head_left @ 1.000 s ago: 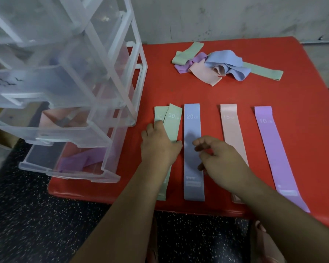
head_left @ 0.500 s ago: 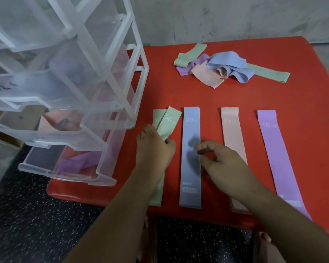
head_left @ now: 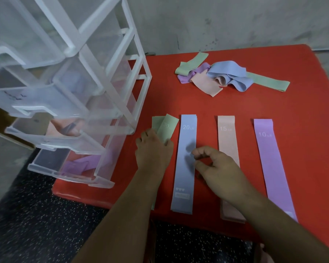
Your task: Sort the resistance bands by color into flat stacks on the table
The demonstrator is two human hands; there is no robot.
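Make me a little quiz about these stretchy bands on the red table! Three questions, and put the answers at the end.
1. Fill in: the pink band bears the number ___.
2. True or false: the purple band lies right next to the blue band, with nothing between them.
3. Which colour of band does the left hand rest on? A green, B pink, C purple.

Key: 1: 15. 2: false, the pink band lies between them. 3: A, the green band.
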